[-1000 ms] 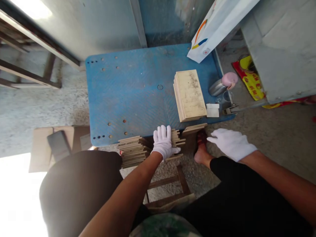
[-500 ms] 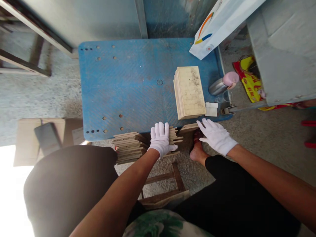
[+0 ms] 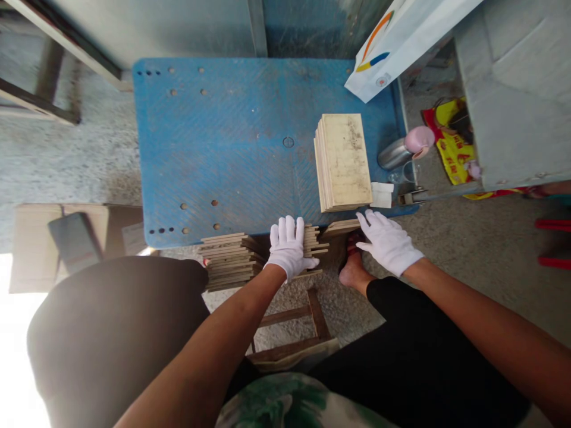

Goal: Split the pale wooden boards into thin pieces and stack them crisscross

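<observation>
The person's hands work just off the near edge of a blue tabletop [image 3: 223, 142], over a low stack of thin tan boards [image 3: 229, 261] laid in crossed layers. The left hand [image 3: 289, 246], in a white cotton glove, lies flat against the stack with its fingers together and pointing toward the tabletop. It is open, not clenched, and I can see nothing pinched in it. The right hand [image 3: 388, 242], gloved as well, is open with its fingers spread and grasps nothing. It sits just beside a few boards [image 3: 342, 227] at the stack's right end.

On the tabletop, near its right edge, lies a squared pile of pale boards [image 3: 342, 161] with a dusty top face. A white pad [image 3: 382, 195] touches the pile's near right corner. Beyond them, at the right edge, are a steel flask [image 3: 395, 156] with a pink lid and a small glass [image 3: 408, 172]. A white printed bag [image 3: 392, 50] overlaps the far right corner. Past that edge, a yellow and red packet [image 3: 452, 148] lies low down.

Below the right hand, a bare foot [image 3: 354, 267] rests on the concrete floor [image 3: 491, 267], near a wooden stool [image 3: 289, 330]. Left of the stack lies cardboard [image 3: 57, 246] with a dark slab [image 3: 74, 241] on it.
</observation>
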Demonstrator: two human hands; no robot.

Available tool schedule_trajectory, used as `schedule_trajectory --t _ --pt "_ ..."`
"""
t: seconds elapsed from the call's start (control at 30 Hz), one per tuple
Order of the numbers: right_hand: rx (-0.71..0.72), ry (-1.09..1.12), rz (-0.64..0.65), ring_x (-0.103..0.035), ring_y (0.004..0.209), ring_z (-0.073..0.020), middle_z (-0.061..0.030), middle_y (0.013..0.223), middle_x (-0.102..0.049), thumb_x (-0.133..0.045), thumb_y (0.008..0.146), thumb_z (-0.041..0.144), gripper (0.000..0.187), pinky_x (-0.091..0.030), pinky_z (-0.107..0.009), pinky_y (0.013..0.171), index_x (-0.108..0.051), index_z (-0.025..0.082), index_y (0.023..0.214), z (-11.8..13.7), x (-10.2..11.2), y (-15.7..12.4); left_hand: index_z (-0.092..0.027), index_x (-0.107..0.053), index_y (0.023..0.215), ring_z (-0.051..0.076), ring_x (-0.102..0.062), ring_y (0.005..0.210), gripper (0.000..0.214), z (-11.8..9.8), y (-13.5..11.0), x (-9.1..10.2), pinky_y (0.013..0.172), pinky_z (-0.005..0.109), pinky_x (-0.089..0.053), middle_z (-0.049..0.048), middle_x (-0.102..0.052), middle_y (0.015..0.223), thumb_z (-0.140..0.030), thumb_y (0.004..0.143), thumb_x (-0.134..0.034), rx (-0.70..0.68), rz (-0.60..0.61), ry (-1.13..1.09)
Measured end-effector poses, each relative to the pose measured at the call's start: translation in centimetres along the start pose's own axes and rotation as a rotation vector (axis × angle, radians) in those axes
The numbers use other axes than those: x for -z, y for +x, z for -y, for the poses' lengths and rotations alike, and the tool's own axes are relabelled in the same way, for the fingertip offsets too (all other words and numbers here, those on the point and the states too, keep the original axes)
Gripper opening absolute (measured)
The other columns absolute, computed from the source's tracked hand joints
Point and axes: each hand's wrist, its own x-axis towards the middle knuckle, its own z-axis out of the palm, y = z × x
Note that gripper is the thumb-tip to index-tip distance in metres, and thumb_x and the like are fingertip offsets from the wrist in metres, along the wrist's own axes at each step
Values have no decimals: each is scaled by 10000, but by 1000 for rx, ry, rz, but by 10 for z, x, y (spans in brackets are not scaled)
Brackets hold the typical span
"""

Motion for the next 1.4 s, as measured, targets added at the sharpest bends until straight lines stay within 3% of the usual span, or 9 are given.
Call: schedule_trajectory --t 0.17,0.57,0.67,0.83,0.97,1.2,1.4 --pt "-47 32 19 -414 1316 -349 -217 1459 -424 -533 877 449 669 -420 -441 1007 -423 89 1430 -7 2 -1 -109 -8 1545 415 92 1464 1331 1 1 -2 1167 569 23 229 30 1608 -739 577 -669 -3 -8 5" --pt "-79 119 29 -429 1318 -313 -176 1428 -479 -496 905 485 654 -405 -415 1046 -420 141 1456 -18 0 2 -110 -5 1546 409 102 1464 1330 0 1 -1 1172 558 34 215 34 1612 -750 578 -655 6 -1 6" --pt "-172 213 -15 -454 1311 -280 -145 1414 -513 -483 915 496 624 -381 -386 1078 -471 134 1423 -25 5 4 -107 -12 1546 411 103 1463 1322 0 1 0 1170 558 31 217 32 1611 -740 581 -658 7 2 3" --pt "-445 335 -200 -571 1180 -294 -144 1290 -617 -432 923 554 592 -433 -401 1014 -581 150 1330 -37 21 11 -103 -29 1547 416 76 1465 1307 -1 0 2 1172 558 10 224 18 1610 -724 587 -664 9 0 13" --pt "-484 331 -287 -596 1136 -302 -177 1245 -633 -412 928 563 655 -445 -389 976 -515 107 1386 -32 32 25 -107 -33 1548 417 74 1465 1302 -1 0 3 1174 557 6 217 7 1612 -718 585 -663 14 -13 22" --pt "-476 350 -149 -562 1179 -320 -207 1349 -548 -450 882 647 808 -433 -399 971 -362 106 1476 -3 44 53 -104 -49 1548 404 80 1466 1307 -1 0 2 1177 552 6 215 12 1611 -729 575 -659 22 -7 25" --pt "-570 402 -221 -405 1320 -387 -286 1448 -389 -490 770 768 1105 -383 -471 1029 -168 15 1512 21 60 71 -104 -53 1548 407 76 1465 1304 0 0 3 1174 551 13 216 5 1611 -710 574 -674 20 2 19"
